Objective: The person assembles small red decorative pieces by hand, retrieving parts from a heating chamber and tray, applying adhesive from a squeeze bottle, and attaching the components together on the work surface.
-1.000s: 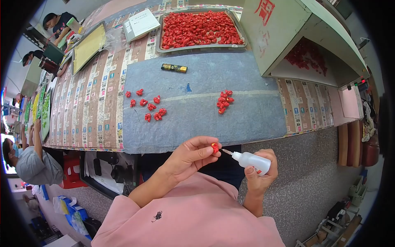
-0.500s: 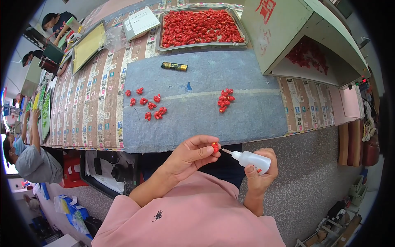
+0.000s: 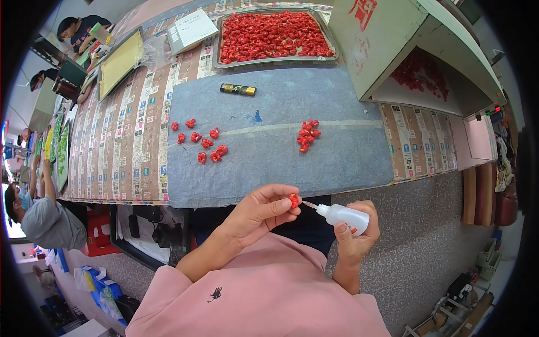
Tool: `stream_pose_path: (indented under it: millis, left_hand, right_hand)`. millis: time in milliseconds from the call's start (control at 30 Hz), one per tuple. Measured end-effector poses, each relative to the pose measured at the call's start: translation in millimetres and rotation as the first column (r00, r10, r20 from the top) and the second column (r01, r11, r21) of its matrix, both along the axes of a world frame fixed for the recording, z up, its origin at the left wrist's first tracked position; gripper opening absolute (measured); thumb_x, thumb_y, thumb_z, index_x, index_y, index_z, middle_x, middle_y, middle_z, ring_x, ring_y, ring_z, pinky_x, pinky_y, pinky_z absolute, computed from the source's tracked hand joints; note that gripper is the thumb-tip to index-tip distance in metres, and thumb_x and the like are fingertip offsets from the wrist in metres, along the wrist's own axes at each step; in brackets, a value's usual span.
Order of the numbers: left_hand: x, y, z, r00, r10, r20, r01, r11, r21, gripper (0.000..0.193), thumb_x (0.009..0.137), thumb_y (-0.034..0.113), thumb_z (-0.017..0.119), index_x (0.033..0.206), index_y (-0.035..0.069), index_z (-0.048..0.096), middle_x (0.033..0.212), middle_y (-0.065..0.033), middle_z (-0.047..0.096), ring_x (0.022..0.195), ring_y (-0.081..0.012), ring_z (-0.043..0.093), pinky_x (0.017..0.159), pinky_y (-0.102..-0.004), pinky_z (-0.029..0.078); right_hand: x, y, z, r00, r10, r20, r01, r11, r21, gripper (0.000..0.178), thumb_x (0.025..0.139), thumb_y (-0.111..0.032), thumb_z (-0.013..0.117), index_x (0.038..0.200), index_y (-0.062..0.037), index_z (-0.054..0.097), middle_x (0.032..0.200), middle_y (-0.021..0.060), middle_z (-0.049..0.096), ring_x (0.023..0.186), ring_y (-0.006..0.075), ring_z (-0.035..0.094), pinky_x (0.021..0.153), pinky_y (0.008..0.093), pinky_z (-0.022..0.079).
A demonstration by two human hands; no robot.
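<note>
My left hand (image 3: 263, 212) pinches a small red knobbly piece (image 3: 293, 200) between thumb and fingertips, just off the front edge of the table. Wrapped round a white squeeze bottle (image 3: 343, 215) is my right hand (image 3: 359, 230). The bottle lies tilted, and its thin nozzle tip points at the red piece; whether they touch is too fine to tell. On the blue-grey mat (image 3: 269, 168), several red pieces (image 3: 206, 144) are scattered to the left. A tighter cluster of red pieces (image 3: 308, 135) sits right of the middle.
A metal tray (image 3: 275, 63) full of red pieces stands at the back, beside a white box (image 3: 192, 32). A black and gold tube (image 3: 238, 90) lies on the mat. At the right an open greenish cabinet (image 3: 387, 50) holds more red pieces. Other people work at the left.
My hands, the bottle and the red piece stay practically where they were. At the far left, a seated person has shifted slightly.
</note>
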State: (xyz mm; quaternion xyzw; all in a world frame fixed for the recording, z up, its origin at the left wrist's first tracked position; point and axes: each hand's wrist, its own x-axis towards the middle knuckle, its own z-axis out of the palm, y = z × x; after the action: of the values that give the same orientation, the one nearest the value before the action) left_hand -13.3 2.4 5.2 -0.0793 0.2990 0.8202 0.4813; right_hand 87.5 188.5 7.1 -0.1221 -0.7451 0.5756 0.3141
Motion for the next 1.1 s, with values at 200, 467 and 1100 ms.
stream_pose_path:
  millis: [200, 467, 1100]
  left_hand:
    - [0.3, 0.1, -0.7, 1.0, -0.005, 0.004, 0.005, 1.0, -0.011, 0.024, 0.089, 0.007, 0.061, 0.112, 0.003, 0.06, 0.101, -0.0076, 0.064, 0.088, -0.0154, 0.065, 0.079, -0.0252, 0.055]
    - [1.0, -0.3, -0.5, 1.0, -0.003, 0.006, 0.003, 1.0, -0.019, 0.025, 0.089, 0.007, 0.061, 0.114, 0.003, 0.059, 0.101, -0.0075, 0.064, 0.088, -0.0151, 0.064, 0.079, -0.0252, 0.055]
    - [-0.9, 0.1, -0.5, 0.999, -0.025, 0.035, 0.024, 0.999, 0.032, 0.028, 0.09, 0.006, 0.058, 0.118, -0.002, 0.056, 0.105, -0.0119, 0.064, 0.091, -0.0165, 0.065, 0.079, -0.0257, 0.056]
  right_hand:
    - [-1.3, -1.6, 1.3, 0.999, -0.023, 0.033, 0.024, 0.999, -0.026, 0.053, 0.07, -0.046, 0.078, 0.088, -0.0008, 0.057, 0.085, 0.0065, 0.05, 0.074, 0.0146, 0.047, 0.064, 0.0269, 0.037]
    - [0.4, 0.2, -0.2, 0.999, -0.013, 0.035, 0.014, 0.999, -0.032, 0.055, 0.069, -0.048, 0.077, 0.088, -0.0005, 0.057, 0.085, 0.0063, 0.05, 0.074, 0.0143, 0.047, 0.064, 0.0264, 0.036]
    - [-1.4, 1.1, -3.5, 1.0, -0.003, -0.011, 0.003, 0.999, -0.053, 0.044, 0.071, -0.035, 0.08, 0.091, -0.0009, 0.06, 0.084, 0.0071, 0.055, 0.073, 0.0145, 0.052, 0.063, 0.0263, 0.041]
